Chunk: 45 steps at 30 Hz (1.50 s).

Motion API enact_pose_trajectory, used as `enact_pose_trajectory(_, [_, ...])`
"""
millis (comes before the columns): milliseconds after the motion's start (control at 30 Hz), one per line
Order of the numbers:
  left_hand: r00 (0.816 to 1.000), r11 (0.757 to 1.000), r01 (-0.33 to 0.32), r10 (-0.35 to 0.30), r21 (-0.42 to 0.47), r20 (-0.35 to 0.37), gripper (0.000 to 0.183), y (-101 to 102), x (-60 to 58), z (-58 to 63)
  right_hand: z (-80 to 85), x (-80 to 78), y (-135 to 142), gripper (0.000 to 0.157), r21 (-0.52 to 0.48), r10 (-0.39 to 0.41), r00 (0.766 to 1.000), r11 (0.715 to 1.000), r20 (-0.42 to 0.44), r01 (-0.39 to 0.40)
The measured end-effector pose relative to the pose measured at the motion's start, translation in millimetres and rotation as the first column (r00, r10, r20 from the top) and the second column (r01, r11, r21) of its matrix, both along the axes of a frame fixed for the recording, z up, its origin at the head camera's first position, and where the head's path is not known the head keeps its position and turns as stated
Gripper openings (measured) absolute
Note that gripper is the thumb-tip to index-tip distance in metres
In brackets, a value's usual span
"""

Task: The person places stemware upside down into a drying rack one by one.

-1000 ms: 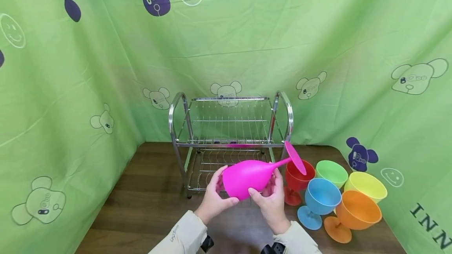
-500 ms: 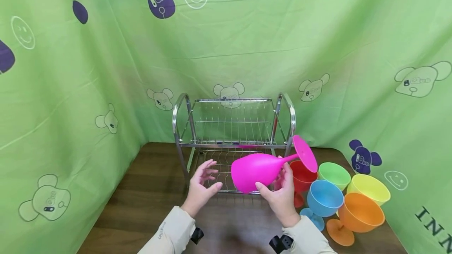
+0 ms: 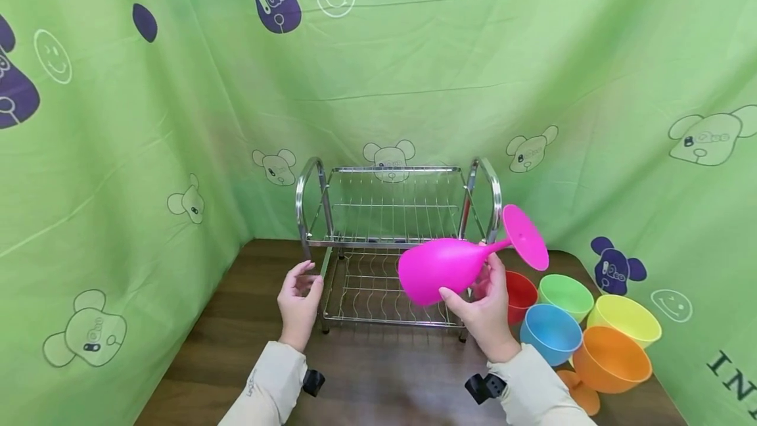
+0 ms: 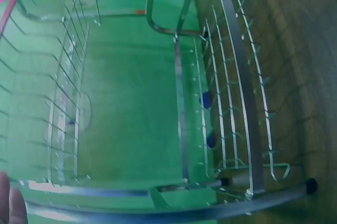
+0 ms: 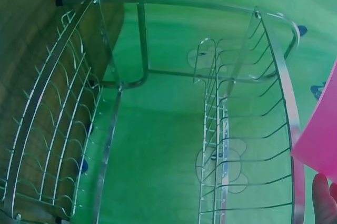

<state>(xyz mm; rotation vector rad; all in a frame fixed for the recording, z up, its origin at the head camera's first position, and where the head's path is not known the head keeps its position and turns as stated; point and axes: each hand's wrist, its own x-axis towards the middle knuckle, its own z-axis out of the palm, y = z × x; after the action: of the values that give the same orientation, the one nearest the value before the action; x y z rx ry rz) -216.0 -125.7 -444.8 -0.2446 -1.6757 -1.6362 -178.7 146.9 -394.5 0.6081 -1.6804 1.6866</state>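
A bright pink plastic goblet (image 3: pixel 443 269) is tipped on its side in the air, its bowl pointing left and its round foot up at the right. My right hand (image 3: pixel 489 314) grips the bowl near the stem, thumb at the front. Behind the goblet stands a two-tier chrome dish rack (image 3: pixel 303 202), partly covered by it in the head view. Away to the left, my left hand (image 3: pixel 298 304) is raised by the rack's front left corner, fingers loosely bent and holding nothing. In the right wrist view, the pink goblet (image 5: pixel 322 129) shows at the right edge.
Right of the rack, several goblets stand upright on the brown wooden table (image 3: pixel 378 373): red (image 3: pixel 522 301), green (image 3: pixel 566 294), blue goblet (image 3: pixel 551 334), yellow (image 3: pixel 627 317) and orange (image 3: pixel 612 360). A green printed curtain (image 3: pixel 378 64) surrounds the table.
My left hand has let go of the pink goblet and drawn away to the left. Held by my right hand alone, the goblet has moved up and to the right.
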Motion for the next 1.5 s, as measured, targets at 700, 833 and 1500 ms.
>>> enact_pose_trajectory(700, [0.968,0.986,-0.143,0.123,0.08,0.218,0.047,-18,-26.7,1.1,46.7,-19.7,4,0.077,0.028,-0.101,0.988,0.995,0.113,0.099])
enact_pose_trajectory(833, [0.962,0.993,-0.113,0.098,0.045,0.254,0.061,-17,-29.9,1.0,55.7,-29.1,3,0.076,0.048,-0.148,0.98,0.989,0.135,0.143])
enact_pose_trajectory(1500, [0.955,0.997,0.071,-0.074,0.021,0.288,0.053,-25,-35.6,5.2,70.4,-64.4,-4,0.078,0.235,-0.359,0.894,0.924,0.269,0.3])
